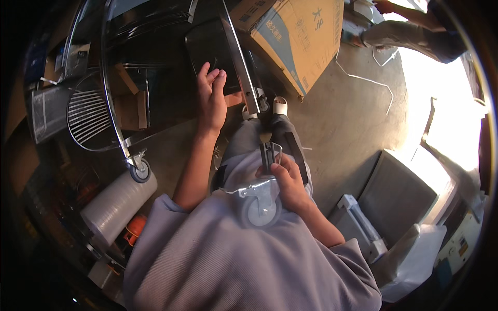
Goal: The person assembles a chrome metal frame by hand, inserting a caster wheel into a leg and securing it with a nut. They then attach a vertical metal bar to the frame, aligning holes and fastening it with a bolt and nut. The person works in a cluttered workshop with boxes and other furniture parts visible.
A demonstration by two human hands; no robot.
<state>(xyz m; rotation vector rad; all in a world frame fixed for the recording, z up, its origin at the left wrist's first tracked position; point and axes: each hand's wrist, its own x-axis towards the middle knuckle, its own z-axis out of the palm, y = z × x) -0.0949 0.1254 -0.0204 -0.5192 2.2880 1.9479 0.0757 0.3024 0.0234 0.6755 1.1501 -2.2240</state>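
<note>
Well, the grey-wheeled caster [263, 199] sits at the centre of the frame, wheel downward, its dark stem or bracket rising at the top. The right hand [291, 182] has its thumb and fingers closed around that upper part, leaving the wheel free. That looks like a sound hold: such a wheel probably swivels, so the rigid upper part should give steadier control than the wheel would. A firm pinch, with fingertips clear of the metal edges, would serve best. Up and left of centre, the left hand [211, 101] is raised with fingers parted, holding nothing; it appears free to steady things. Near it, a chrome leg [238, 54] slants down the upper middle. At centre left, a fitted caster [140, 170] on the frame's other leg offers a useful comparison for orientation.
</note>
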